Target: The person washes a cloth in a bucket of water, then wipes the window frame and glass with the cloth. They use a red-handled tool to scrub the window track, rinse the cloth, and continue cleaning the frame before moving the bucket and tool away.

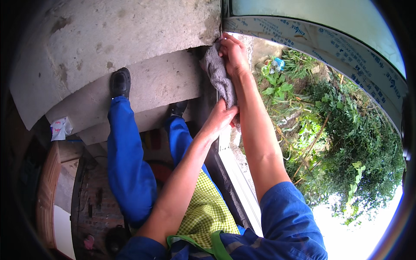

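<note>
A damp-looking grey cloth stretches lengthwise between my two hands along the window sill. My right hand grips its far end, at the corner where the window frame meets the concrete step. My left hand holds the near end, over the pale window track. Part of the cloth hangs below my left fingers on the outer side. What the cloth covers on the sill is hidden.
Concrete stairs rise on the left, with my black shoes on different steps. A white packet lies at a step's end. Outside the opening are green shrubs and some litter. Frosted glass fills the upper right.
</note>
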Demonstrator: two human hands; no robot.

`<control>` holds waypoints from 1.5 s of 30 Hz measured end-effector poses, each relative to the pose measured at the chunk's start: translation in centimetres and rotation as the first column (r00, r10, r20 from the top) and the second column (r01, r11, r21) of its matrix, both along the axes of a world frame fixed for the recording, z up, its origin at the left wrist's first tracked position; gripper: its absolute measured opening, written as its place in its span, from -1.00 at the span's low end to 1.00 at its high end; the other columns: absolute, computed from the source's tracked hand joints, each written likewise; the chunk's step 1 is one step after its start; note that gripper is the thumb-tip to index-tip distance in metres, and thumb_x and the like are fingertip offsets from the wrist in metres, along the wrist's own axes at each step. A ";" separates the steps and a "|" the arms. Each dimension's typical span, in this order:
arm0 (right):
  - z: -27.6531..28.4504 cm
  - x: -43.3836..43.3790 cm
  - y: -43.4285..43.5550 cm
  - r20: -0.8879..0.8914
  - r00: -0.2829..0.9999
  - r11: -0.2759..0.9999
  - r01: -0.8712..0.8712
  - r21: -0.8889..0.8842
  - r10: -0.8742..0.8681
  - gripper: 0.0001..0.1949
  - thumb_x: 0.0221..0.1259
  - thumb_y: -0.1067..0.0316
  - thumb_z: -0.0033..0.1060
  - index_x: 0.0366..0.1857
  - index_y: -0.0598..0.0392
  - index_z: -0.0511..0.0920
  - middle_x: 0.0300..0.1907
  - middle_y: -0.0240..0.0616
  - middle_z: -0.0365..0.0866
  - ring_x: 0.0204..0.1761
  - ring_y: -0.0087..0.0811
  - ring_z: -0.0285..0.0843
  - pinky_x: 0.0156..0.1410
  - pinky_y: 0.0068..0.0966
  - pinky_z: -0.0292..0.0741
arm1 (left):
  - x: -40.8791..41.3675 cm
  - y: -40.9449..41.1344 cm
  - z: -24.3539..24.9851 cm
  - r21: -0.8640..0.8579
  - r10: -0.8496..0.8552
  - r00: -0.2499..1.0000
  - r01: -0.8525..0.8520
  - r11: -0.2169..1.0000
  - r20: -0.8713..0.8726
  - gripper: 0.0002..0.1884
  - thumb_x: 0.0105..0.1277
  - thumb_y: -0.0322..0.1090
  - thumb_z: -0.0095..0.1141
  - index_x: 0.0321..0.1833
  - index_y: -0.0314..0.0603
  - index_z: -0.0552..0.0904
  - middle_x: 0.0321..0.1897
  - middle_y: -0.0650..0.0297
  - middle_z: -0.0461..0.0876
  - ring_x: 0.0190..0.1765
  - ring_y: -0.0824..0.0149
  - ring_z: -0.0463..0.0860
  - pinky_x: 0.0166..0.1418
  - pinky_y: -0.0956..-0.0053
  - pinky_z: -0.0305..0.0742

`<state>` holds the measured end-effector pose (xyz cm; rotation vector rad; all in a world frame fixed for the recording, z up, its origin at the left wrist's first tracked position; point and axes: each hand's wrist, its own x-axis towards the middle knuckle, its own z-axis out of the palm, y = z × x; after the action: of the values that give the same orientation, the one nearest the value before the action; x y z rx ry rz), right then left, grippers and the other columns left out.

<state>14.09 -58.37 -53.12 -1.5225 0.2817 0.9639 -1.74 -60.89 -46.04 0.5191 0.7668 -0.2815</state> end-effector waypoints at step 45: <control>14.7 -8.6 -21.0 -0.116 0.944 0.884 -0.329 -0.333 0.307 -0.49 -0.17 0.46 0.23 0.04 0.13 0.51 -0.10 -0.26 0.60 -0.07 -0.40 0.54 0.15 -0.43 0.46 | -7.9 -9.4 7.3 -0.399 -0.270 0.910 0.385 0.832 0.315 -0.56 0.21 -0.39 0.12 0.17 -0.30 0.42 -0.15 0.28 0.57 -0.15 0.49 0.55 0.02 0.53 0.45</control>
<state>5.53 -79.38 -38.45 -1.9080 0.2592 1.2719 -9.59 -70.24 -38.74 0.2281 0.3411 -0.6905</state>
